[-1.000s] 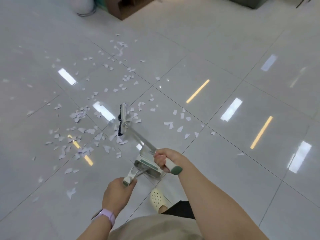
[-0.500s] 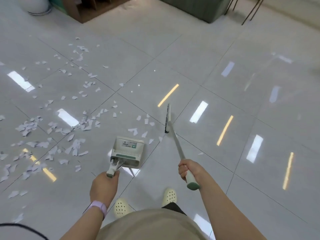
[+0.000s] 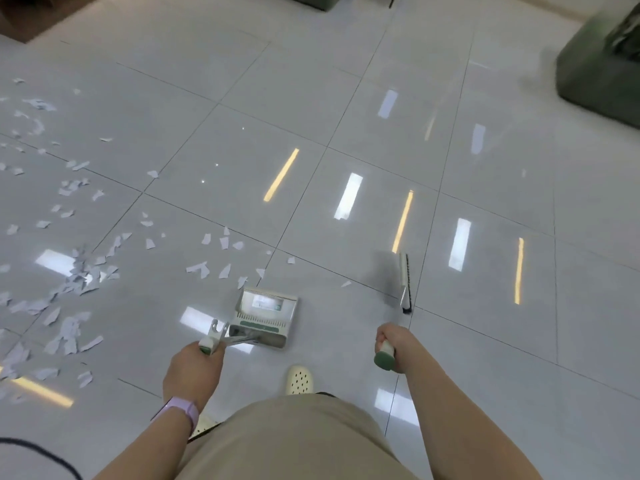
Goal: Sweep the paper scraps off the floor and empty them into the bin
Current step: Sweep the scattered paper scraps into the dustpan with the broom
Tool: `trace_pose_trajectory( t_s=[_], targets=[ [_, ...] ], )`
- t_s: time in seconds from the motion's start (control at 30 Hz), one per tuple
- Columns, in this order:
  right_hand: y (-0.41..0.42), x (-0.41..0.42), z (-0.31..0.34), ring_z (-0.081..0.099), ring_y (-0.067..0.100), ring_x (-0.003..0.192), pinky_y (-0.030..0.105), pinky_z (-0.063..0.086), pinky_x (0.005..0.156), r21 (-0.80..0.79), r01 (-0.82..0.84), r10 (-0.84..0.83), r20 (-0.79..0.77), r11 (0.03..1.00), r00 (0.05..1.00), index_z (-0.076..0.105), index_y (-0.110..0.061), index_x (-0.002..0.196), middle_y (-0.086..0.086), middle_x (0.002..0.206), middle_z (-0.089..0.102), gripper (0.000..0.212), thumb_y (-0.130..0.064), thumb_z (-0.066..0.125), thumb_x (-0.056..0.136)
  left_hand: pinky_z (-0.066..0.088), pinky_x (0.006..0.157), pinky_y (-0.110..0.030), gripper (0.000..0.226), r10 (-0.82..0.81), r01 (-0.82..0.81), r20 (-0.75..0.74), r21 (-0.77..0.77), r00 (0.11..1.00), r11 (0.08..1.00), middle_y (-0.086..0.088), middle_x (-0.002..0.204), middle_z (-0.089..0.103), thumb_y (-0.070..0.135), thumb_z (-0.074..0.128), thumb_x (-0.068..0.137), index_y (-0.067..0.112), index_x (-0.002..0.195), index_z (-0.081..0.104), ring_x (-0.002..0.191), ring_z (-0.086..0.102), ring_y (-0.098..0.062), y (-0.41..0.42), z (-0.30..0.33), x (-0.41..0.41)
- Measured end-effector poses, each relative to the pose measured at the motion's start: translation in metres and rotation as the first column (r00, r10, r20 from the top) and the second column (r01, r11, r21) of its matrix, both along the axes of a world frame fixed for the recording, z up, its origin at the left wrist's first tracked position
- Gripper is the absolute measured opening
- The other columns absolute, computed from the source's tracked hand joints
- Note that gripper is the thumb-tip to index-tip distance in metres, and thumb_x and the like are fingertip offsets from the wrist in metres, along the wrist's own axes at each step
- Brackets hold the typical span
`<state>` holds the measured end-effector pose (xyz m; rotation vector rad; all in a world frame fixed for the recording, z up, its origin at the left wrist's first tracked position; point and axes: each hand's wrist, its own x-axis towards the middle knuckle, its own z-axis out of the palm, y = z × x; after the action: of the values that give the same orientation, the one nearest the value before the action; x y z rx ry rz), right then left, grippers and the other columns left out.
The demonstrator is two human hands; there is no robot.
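I see right hand (image 3: 393, 342) gripping the broom (image 3: 404, 282), left hand (image 3: 194, 370) gripping the dustpan (image 3: 265, 318). Paper scraps (image 3: 86, 271) lie left of both on the floor (image 3: 346, 98), nearest the dustpan; broom head runs front-to-back, so it must sweep leftward.

glossy tiled floor (image 3: 346, 98), perhaps green sofa (image 3: 599, 71)

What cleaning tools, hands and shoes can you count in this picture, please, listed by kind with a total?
Long-handled white-and-green dustpan: 1
Long-handled white broom with dark bristles: 1
Hands, left hand and right hand, each with a grip on a handle: 2
Cream perforated clog clearly visible: 1
Total: 5
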<state>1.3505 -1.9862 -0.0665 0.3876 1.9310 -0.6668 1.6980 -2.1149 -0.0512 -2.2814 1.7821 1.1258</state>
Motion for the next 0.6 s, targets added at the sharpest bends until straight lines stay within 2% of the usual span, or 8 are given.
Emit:
trace_pose_trajectory(
  t_s=[0.1,0.17,0.33,0.47,0.6],
  targets=[
    [0.002,-0.007,-0.002,0.043,0.023,0.049,0.022,0.04,0.048,0.054,-0.098,0.095,0.059,0.994,0.994,0.045,-0.007,0.075,0.01,0.064,0.047,0.013,0.003,0.045,0.066,0.044,0.057,-0.03,0.039,0.017,-0.017,0.005,0.009,1.0,1.0,-0.006,0.068,0.063,0.046,0.059,0.096,0.014,0.073,0.061,0.064,0.059,-0.026,0.005,-0.005,-0.01],
    [-0.005,0.006,-0.001,0.045,0.023,0.047,0.024,0.041,0.048,0.064,-0.192,0.181,0.15,0.979,0.972,0.047,-0.005,0.076,0.009,0.057,0.05,0.012,0.004,0.044,0.069,0.043,0.057,-0.03,0.037,0.046,-0.046,0.009,0.011,0.999,0.999,-0.005,0.069,0.063,0.047,0.059,0.095,0.016,0.073,0.061,0.064,0.059,-0.026,0.009,-0.006,-0.012],
    [-0.046,0.077,0.005,0.045,0.023,0.047,0.024,0.043,0.044,-0.004,-0.371,0.351,0.338,0.929,0.873,0.046,-0.005,0.085,0.009,0.061,0.047,0.018,0.01,0.037,0.08,0.041,0.056,-0.03,0.037,0.211,-0.211,-0.011,0.025,0.977,0.977,-0.006,0.066,0.063,0.044,0.061,0.095,0.016,0.07,0.061,0.063,0.059,-0.026,0.016,-0.002,0.002],
    [-0.082,0.141,-0.001,0.04,0.023,0.05,0.03,0.041,0.05,-0.038,-0.445,0.417,0.424,0.895,0.804,0.043,-0.005,0.087,0.008,0.061,0.042,0.021,0.011,0.034,0.078,0.041,0.054,-0.029,0.038,0.399,-0.399,-0.023,0.027,0.916,0.917,-0.005,0.065,0.063,0.042,0.063,0.094,0.014,0.069,0.06,0.063,0.059,-0.026,0.026,0.006,0.032],
    [-0.139,0.207,-0.004,0.039,0.021,0.048,0.027,0.04,0.046,-0.131,-0.513,0.509,0.463,0.849,0.725,0.041,-0.007,0.078,0.005,0.051,0.043,0.019,0.009,0.033,0.084,0.039,0.052,-0.029,0.043,0.577,-0.577,-0.012,0.019,0.817,0.817,-0.005,0.064,0.062,0.047,0.063,0.094,0.012,0.068,0.06,0.061,0.058,-0.025,0.041,0.013,0.066]
  ],
)
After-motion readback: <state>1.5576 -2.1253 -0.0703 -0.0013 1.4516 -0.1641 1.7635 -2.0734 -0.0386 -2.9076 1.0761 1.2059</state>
